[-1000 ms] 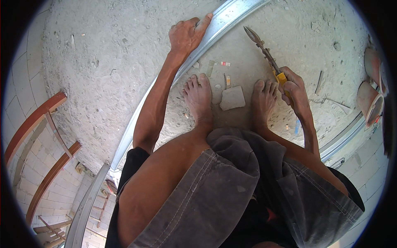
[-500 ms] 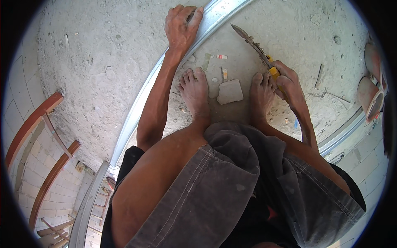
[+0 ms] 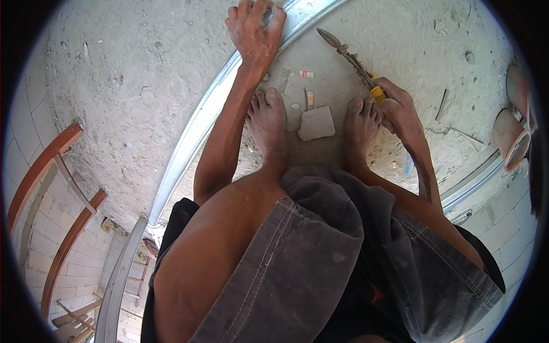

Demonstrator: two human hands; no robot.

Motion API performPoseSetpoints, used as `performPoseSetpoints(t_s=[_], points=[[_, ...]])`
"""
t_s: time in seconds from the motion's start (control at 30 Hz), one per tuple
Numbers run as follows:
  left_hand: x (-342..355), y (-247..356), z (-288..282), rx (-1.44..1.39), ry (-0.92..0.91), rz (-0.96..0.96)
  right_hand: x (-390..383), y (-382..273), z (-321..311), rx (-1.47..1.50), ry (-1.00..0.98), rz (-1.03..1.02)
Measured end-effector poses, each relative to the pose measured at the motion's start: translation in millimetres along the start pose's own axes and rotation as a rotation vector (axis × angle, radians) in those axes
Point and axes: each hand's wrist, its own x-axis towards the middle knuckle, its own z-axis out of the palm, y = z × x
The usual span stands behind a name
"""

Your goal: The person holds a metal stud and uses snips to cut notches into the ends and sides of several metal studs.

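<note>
A long, shiny galvanised metal channel runs from the top middle down to the lower left, looking curved in this view. Near its upper part my left hand grips it with curled fingers; the fingertips are partly hidden. My right hand is closed around the yellow handles of a pair of tin snips. The dark blades point up and left, beside the channel and apart from it. They look shut.
Between my bare feet lies a flat piece of broken block, with paper scraps beyond it. Clay-coloured pipes stand at the right, near another metal profile. Reddish-brown metal bars stand by the block wall at the left.
My left hand has moved slightly farther forward, still on the channel. The right hand with the tin snips has barely shifted.
</note>
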Motion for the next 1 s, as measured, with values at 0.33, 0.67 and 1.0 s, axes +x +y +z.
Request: performPoseSetpoints(t_s=[0.33, 0.67, 1.0], points=[[5, 3, -26, 0.052, -0.349, -0.097, -4, -14, -5, -0.180, 0.022, 0.007], [28, 41, -90, -0.145, -0.568, -0.316, -48, -10, 9, 0.002, -0.036, -0.018], [34, 57, -106, -0.021, -0.691, -0.194, -48, 3, 10, 0.054, -0.069, 0.025]])
